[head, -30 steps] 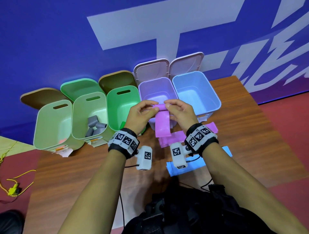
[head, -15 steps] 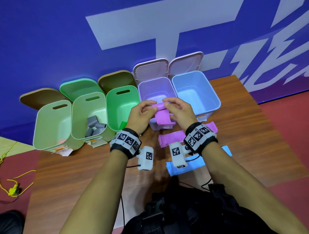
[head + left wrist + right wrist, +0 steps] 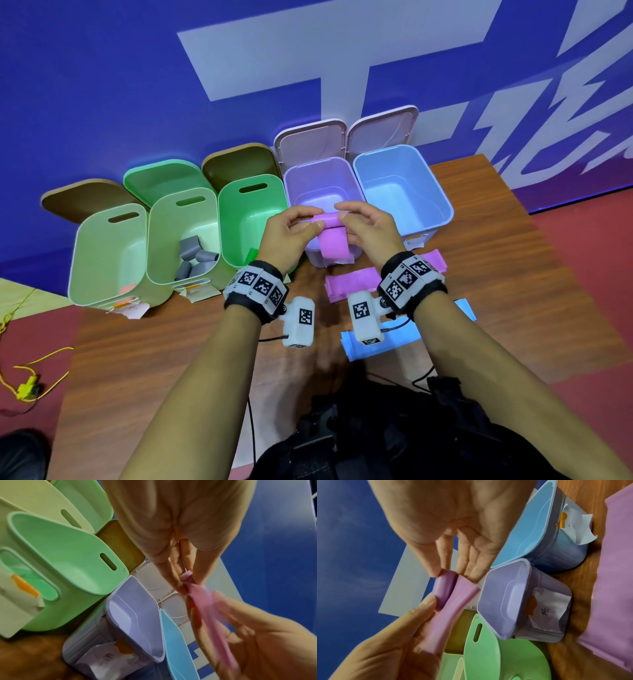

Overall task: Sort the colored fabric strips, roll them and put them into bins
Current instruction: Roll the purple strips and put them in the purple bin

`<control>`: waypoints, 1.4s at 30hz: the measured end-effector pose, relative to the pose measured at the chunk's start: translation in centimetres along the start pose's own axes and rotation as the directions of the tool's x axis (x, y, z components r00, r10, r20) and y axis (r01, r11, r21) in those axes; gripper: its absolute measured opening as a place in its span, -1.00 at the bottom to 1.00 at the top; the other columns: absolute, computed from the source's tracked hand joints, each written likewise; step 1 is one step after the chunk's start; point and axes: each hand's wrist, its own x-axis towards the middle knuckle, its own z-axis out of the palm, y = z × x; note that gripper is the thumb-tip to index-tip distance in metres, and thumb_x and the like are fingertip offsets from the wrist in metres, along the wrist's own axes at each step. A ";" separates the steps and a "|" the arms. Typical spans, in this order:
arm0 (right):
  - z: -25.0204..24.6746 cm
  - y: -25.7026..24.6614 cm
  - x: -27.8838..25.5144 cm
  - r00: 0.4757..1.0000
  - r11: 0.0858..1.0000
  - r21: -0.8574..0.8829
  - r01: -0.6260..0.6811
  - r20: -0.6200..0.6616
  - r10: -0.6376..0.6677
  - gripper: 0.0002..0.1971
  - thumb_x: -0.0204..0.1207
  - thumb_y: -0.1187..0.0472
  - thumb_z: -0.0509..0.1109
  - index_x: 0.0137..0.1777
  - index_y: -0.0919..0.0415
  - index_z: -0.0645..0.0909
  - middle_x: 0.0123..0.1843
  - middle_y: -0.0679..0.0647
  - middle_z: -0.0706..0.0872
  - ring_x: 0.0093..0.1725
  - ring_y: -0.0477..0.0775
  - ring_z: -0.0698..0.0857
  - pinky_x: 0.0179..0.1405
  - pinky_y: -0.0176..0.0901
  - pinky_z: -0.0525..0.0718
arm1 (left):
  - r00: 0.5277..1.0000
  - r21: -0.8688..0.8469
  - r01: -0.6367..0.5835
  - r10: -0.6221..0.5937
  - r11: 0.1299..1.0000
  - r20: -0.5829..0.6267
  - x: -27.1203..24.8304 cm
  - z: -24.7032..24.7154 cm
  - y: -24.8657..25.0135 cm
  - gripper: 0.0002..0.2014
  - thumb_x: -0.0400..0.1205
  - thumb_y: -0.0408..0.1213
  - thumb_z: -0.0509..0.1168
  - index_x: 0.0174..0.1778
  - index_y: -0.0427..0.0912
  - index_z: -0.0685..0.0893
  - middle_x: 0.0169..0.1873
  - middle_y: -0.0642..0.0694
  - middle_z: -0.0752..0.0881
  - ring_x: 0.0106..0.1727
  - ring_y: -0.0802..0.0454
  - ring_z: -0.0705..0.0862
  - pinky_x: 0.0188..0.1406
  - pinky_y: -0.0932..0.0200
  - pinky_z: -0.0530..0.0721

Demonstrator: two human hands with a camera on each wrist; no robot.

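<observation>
Hands raised over purple bin (image 3: pixel 342 171): left hand (image 3: pixel 286 236), right hand (image 3: pixel 371 233) pinching half-rolled pink strip (image 3: pixel 332 236).

Pink strip (image 3: pixel 333 236) half-rolled, tail hanging over purple bin (image 3: pixel 354 186); more pink strips (image 3: pixel 356 282) on table.

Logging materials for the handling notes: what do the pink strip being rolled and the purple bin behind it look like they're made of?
Pink strip: soft, matte fabric, thin; it curls into a tight roll between the left hand and right hand and its tail hangs limp. Exact fibre can't be told.

Purple bin: looks like rigid moulded plastic, smooth with a slight sheen; rounded rim and ribbed outer wall in the right wrist view.
</observation>
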 end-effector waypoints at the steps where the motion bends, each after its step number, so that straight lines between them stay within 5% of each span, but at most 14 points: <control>1: 0.0 0.0 0.1 1.000 1.000 -0.006 0.005 0.005 -0.005 -0.84 0.64 0.37 0.40 0.15 0.21 0.74 -0.13 0.09 0.78 -0.15 -0.03 0.75 0.02 -0.07 0.78 | 1.000 -0.009 0.001 -0.001 1.000 0.004 0.0 0.0 0.1 -0.82 0.56 -0.54 0.45 0.03 -0.26 0.75 0.00 -0.22 0.80 -0.01 0.03 0.76 0.09 0.20 0.72; 7: -0.3 -0.1 0.0 0.998 0.996 -0.060 0.058 0.039 -0.056 -0.78 0.57 0.49 0.41 0.05 0.17 0.74 0.02 0.23 0.77 -0.02 0.03 0.77 0.06 -0.20 0.72 | 1.000 0.041 -0.018 0.019 0.999 -0.021 0.1 0.0 -0.6 -0.87 0.61 -0.33 0.44 0.02 -0.03 0.80 -0.06 -0.04 0.81 0.02 0.06 0.74 0.21 0.00 0.72; 11: -0.2 -0.1 -0.1 0.999 0.999 -0.026 0.036 0.032 -0.035 -0.79 0.56 0.46 0.42 0.08 0.18 0.74 0.13 0.27 0.79 0.05 0.11 0.78 0.17 -0.04 0.76 | 1.000 0.030 -0.010 0.010 1.000 -0.013 0.1 0.0 -0.5 -0.86 0.58 -0.38 0.47 -0.01 -0.07 0.81 0.00 -0.08 0.81 0.07 0.01 0.75 0.28 -0.08 0.71; 16: -0.1 0.1 0.2 1.000 0.996 -0.079 0.029 -0.001 -0.029 -0.85 0.59 0.35 0.46 0.05 0.12 0.75 0.02 0.25 0.79 -0.01 0.15 0.79 0.17 0.07 0.77 | 1.000 0.012 0.015 -0.015 1.000 -0.001 0.1 0.2 -0.2 -0.80 0.55 -0.45 0.48 0.06 -0.15 0.79 0.11 -0.17 0.79 0.07 -0.07 0.79 0.22 0.03 0.72; 21: -0.3 -0.3 0.0 0.998 0.992 -0.108 0.058 0.013 -0.057 -0.80 0.56 0.47 0.43 0.05 0.18 0.73 0.12 0.28 0.79 0.04 0.08 0.79 0.15 -0.11 0.75 | 0.997 -0.004 0.067 -0.067 0.998 -0.026 0.1 0.4 -0.5 -0.82 0.50 -0.17 0.51 0.01 -0.04 0.81 -0.06 -0.07 0.82 0.00 0.01 0.76 0.19 -0.03 0.73; 25: -0.4 -0.2 -0.1 0.999 0.993 -0.103 0.051 0.019 -0.049 -0.79 0.55 0.49 0.41 0.10 0.24 0.72 0.18 0.30 0.78 0.08 0.08 0.78 0.21 -0.05 0.75 | 0.999 0.030 0.032 -0.031 0.999 -0.033 0.0 0.4 -0.5 -0.88 0.57 -0.34 0.50 -0.01 -0.10 0.79 -0.11 -0.01 0.80 -0.06 0.11 0.74 0.15 0.08 0.72; 29: -0.4 0.3 0.0 1.000 0.997 -0.075 0.019 -0.019 -0.021 -0.84 0.57 0.29 0.47 0.11 0.13 0.76 0.05 0.18 0.79 0.09 0.12 0.77 0.26 0.07 0.73 | 1.000 -0.017 0.015 -0.015 1.000 0.001 -0.1 0.4 0.0 -0.81 0.56 -0.46 0.48 0.05 -0.16 0.77 0.02 -0.07 0.79 -0.03 0.14 0.76 0.10 0.23 0.70; 32: -0.5 0.1 0.0 0.998 0.991 -0.116 0.061 -0.016 -0.063 -0.84 0.58 0.32 0.47 0.11 0.16 0.77 -0.03 0.10 0.77 0.03 0.03 0.76 0.20 -0.05 0.73 | 1.000 0.007 -0.003 0.003 1.000 0.007 -0.1 0.3 0.1 -0.80 0.56 -0.47 0.46 0.06 -0.17 0.77 0.03 -0.05 0.78 0.00 0.20 0.75 0.11 0.26 0.68; 36: -0.7 -0.3 -0.2 0.997 0.988 -0.136 0.077 -0.008 -0.078 -0.79 0.54 0.47 0.44 0.13 0.30 0.74 0.05 0.11 0.77 -0.12 -0.17 0.78 0.02 -0.37 0.68 | 0.999 0.012 0.040 -0.040 0.999 -0.002 0.0 0.4 -0.3 -0.85 0.53 -0.23 0.50 0.01 -0.01 0.81 -0.10 -0.03 0.81 0.08 -0.18 0.78 0.22 -0.07 0.73; 38: -0.7 -0.2 -0.2 0.997 0.989 -0.132 0.071 -0.005 -0.072 -0.79 0.52 0.50 0.44 0.12 0.33 0.73 0.04 0.09 0.77 -0.12 -0.18 0.78 -0.02 -0.41 0.65 | 0.999 0.005 0.044 -0.044 0.999 0.001 -0.1 0.5 -0.4 -0.85 0.56 -0.30 0.49 0.04 -0.12 0.80 -0.07 -0.10 0.80 0.01 -0.18 0.79 0.21 -0.13 0.75; 42: -0.7 0.2 0.0 0.998 0.994 -0.100 0.054 -0.024 -0.056 -0.81 0.54 0.44 0.46 0.13 0.32 0.74 0.03 0.08 0.78 0.00 -0.10 0.77 0.10 -0.29 0.71 | 1.000 0.009 0.025 -0.025 1.000 0.010 -0.2 0.7 -0.2 -0.81 0.56 -0.51 0.46 0.06 -0.25 0.75 0.00 -0.09 0.75 -0.12 0.16 0.78 0.05 0.24 0.73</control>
